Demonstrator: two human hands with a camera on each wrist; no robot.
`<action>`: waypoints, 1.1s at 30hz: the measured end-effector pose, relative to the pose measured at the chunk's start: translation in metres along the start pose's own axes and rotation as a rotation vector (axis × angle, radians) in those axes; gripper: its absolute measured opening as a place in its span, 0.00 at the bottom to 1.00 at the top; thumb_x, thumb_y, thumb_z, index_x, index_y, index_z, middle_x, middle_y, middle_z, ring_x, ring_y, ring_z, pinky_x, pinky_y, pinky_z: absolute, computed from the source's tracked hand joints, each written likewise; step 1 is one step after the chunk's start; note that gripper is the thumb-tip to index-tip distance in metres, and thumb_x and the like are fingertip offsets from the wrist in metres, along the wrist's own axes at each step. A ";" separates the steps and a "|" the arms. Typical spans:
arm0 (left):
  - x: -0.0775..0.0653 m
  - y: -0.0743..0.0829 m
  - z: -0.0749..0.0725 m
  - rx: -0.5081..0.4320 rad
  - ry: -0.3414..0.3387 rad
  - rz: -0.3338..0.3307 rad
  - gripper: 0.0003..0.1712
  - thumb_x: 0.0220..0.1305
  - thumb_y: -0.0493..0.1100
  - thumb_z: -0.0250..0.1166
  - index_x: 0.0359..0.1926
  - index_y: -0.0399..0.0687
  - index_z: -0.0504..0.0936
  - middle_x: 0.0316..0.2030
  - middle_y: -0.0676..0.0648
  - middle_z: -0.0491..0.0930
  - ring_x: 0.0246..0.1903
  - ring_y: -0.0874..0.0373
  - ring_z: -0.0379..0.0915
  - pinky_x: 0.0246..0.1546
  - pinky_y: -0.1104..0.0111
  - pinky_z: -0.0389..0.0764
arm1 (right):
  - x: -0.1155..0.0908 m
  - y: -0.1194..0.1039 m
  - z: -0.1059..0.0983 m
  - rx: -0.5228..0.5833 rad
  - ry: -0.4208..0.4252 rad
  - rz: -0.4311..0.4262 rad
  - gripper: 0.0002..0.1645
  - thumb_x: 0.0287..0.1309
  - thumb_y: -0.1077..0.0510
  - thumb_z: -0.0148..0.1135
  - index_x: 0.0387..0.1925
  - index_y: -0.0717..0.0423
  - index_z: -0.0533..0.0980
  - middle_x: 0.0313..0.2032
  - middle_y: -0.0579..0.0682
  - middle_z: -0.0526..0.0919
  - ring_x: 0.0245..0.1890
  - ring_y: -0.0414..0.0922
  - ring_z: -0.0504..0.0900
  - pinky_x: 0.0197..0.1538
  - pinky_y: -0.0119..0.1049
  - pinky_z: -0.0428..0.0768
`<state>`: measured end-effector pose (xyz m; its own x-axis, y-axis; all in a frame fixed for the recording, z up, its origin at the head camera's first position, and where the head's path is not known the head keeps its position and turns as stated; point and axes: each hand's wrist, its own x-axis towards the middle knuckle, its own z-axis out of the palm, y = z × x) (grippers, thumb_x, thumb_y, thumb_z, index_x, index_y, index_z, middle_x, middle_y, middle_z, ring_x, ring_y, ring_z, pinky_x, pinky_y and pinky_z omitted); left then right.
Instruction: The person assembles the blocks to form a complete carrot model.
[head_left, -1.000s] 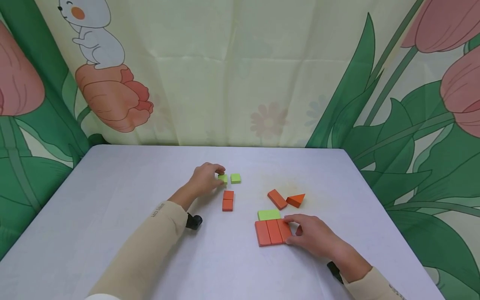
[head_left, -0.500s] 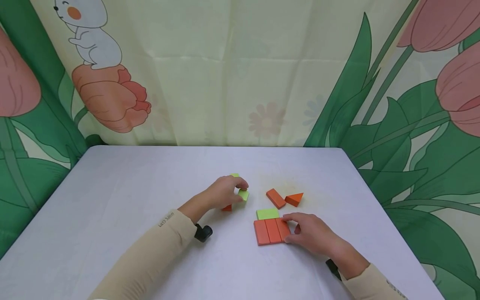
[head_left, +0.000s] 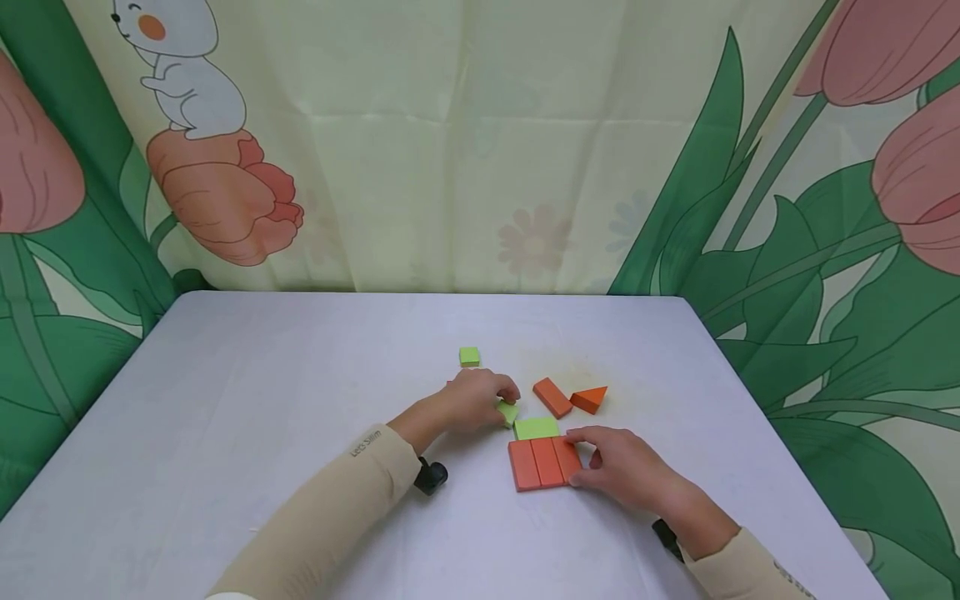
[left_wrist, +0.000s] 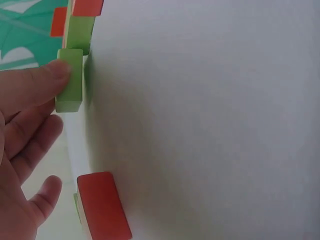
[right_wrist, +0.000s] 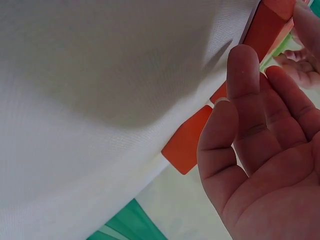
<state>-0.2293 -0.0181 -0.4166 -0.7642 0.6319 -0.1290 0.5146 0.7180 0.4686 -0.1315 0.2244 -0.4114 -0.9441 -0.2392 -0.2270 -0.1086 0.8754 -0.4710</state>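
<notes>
My left hand [head_left: 472,402] pinches a small light-green block [head_left: 507,412] by thumb and fingers, left of a longer green block [head_left: 536,428]. In the left wrist view the held block [left_wrist: 70,90] appears close to that longer green one [left_wrist: 81,32]; I cannot tell whether they touch. Several red blocks [head_left: 536,465] lie side by side in front of the longer block. At their right end, my right hand [head_left: 630,471] holds the last red block between thumb and forefinger. Its other fingers are loosely bent in the right wrist view [right_wrist: 272,135].
An orange-red oblong block [head_left: 552,398] and an orange triangular block [head_left: 590,400] lie behind the row. Another small green block [head_left: 469,357] sits farther back. A red block [left_wrist: 105,207] below my left hand is mostly hidden in the head view. White cloth [head_left: 300,358] covers the table.
My left hand has lifted a small green block from the back left and carried it right and nearer, beside the longer green block. My right hand has stayed at the red row.
</notes>
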 end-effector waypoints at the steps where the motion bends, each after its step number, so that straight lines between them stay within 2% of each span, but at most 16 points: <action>1: 0.000 0.001 0.000 -0.001 -0.005 -0.001 0.19 0.61 0.39 0.71 0.54 0.51 0.83 0.46 0.57 0.84 0.51 0.59 0.76 0.57 0.61 0.70 | 0.000 0.000 0.000 -0.003 0.000 -0.006 0.34 0.49 0.54 0.79 0.60 0.49 0.79 0.34 0.38 0.76 0.31 0.40 0.71 0.32 0.35 0.72; 10: 0.002 -0.001 0.005 0.011 -0.020 -0.001 0.20 0.61 0.39 0.72 0.55 0.54 0.82 0.47 0.59 0.82 0.48 0.62 0.72 0.52 0.62 0.68 | 0.000 0.000 -0.001 -0.008 0.001 -0.014 0.35 0.49 0.53 0.79 0.61 0.49 0.79 0.36 0.38 0.77 0.31 0.40 0.71 0.33 0.35 0.72; 21: 0.001 0.001 0.006 0.017 -0.027 -0.037 0.20 0.63 0.36 0.69 0.55 0.55 0.83 0.45 0.60 0.81 0.53 0.58 0.69 0.53 0.61 0.66 | 0.002 0.001 0.002 -0.008 0.007 -0.001 0.34 0.49 0.54 0.79 0.60 0.49 0.79 0.36 0.37 0.77 0.31 0.40 0.72 0.34 0.35 0.73; 30: -0.001 0.001 0.005 0.011 -0.035 -0.048 0.23 0.63 0.34 0.67 0.58 0.55 0.81 0.49 0.59 0.80 0.58 0.56 0.67 0.56 0.60 0.66 | 0.001 0.002 0.001 -0.012 0.006 -0.009 0.34 0.50 0.54 0.79 0.60 0.49 0.79 0.35 0.37 0.77 0.31 0.40 0.72 0.34 0.35 0.73; 33: -0.002 0.000 0.001 -0.017 -0.026 -0.078 0.25 0.63 0.34 0.65 0.60 0.57 0.80 0.52 0.57 0.80 0.58 0.55 0.67 0.55 0.59 0.68 | 0.001 0.002 0.001 -0.012 0.003 -0.012 0.34 0.50 0.54 0.78 0.60 0.49 0.79 0.36 0.37 0.77 0.31 0.40 0.72 0.34 0.35 0.73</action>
<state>-0.2270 -0.0192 -0.4173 -0.7911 0.5819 -0.1882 0.4471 0.7603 0.4713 -0.1323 0.2257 -0.4137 -0.9437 -0.2480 -0.2188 -0.1232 0.8775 -0.4636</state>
